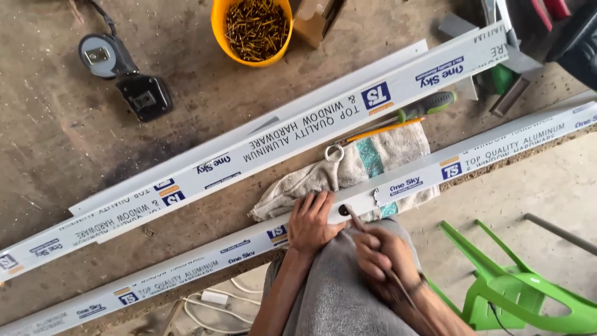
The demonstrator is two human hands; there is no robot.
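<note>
My left hand lies flat with fingers spread on a long white aluminium profile that runs diagonally along the near edge of the workbench. My right hand grips a thin rod-like tool, its tip set at a dark hole in the profile just right of my left hand. A crumpled beige rag lies under the profile there. A second, wider white profile lies parallel farther back.
An orange bucket of brass screws stands at the back. A black caster and plug lie at back left. A green-handled screwdriver, a yellow pencil and a metal ring rest by the rag. A green plastic chair stands at right.
</note>
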